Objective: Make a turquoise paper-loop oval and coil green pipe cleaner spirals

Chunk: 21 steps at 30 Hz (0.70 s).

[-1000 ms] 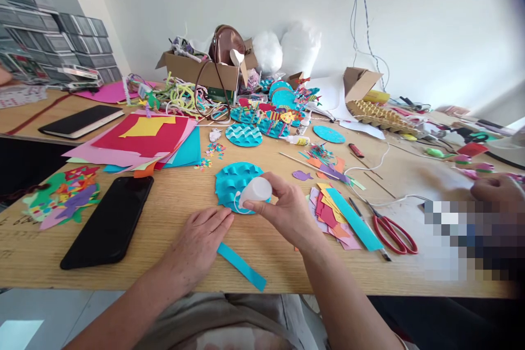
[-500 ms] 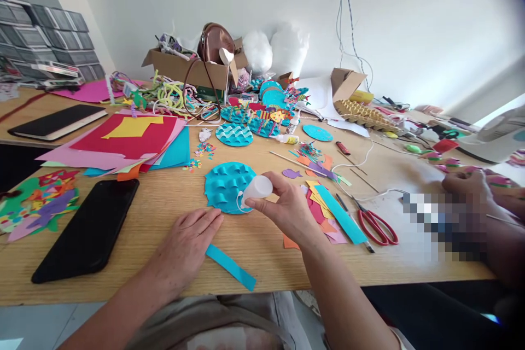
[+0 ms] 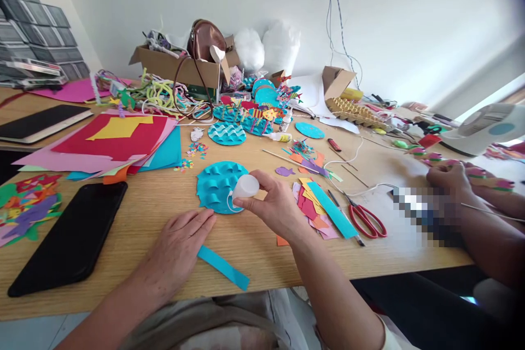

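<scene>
Right hand (image 3: pixel 276 209) grips a white glue bottle (image 3: pixel 245 186), tipped with its nozzle down at the near edge of the teal disc (image 3: pixel 215 186). The disc lies flat on the table (image 3: pixel 135 219), centre front. Left hand (image 3: pixel 178 249) rests open, palm down, on the table, fingertips just short of the disc. 1 teal strip (image 3: pixel 223 268) lies beside that hand. Scissors (image 3: pixel 366 220) lie right of the paper scraps (image 3: pixel 318 205). A co-worker's hand (image 3: pixel 449 180) works at far right.
</scene>
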Motion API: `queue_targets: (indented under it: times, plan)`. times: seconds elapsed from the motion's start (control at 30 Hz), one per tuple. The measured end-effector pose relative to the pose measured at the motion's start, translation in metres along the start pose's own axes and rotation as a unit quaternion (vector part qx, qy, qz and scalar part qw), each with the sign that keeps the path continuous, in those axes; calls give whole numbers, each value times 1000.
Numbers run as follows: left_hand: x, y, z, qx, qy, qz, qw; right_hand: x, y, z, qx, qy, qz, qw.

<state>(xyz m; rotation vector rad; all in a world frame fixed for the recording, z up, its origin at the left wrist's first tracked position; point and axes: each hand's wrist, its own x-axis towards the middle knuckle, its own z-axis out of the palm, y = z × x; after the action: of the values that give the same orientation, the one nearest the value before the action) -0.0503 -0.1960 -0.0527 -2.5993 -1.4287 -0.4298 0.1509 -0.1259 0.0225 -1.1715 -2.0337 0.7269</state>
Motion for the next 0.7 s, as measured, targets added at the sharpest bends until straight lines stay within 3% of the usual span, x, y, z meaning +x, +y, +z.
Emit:
queue_targets:
  times: [0.7]
  plan:
    - [0,0,-1,25,-3,11,1000,0,-1,2,-14,-12,-19,1000]
